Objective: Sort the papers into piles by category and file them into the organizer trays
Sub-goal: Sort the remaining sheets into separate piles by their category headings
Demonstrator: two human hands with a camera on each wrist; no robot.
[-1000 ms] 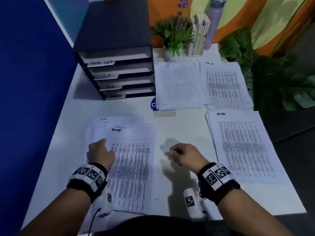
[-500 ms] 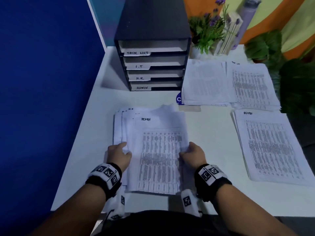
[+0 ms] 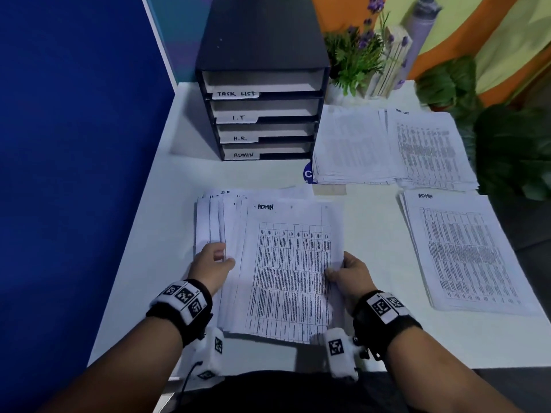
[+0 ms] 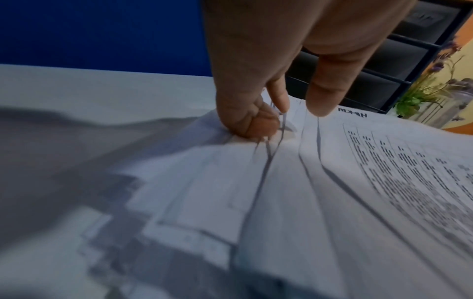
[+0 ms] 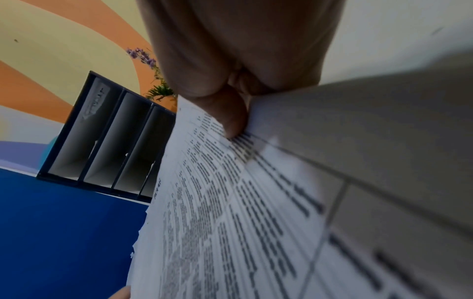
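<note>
An office desk (image 3: 179, 180): labelled black organizer trays (image 3: 262, 114), printed paper piles (image 3: 393, 147), blue partition (image 3: 74, 144).

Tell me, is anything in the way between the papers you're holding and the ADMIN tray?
Nothing visible. Both the left hand and right hand grip the stack, and only bare table lies between it and the ADMIN tray, whose slot looks open.
</note>
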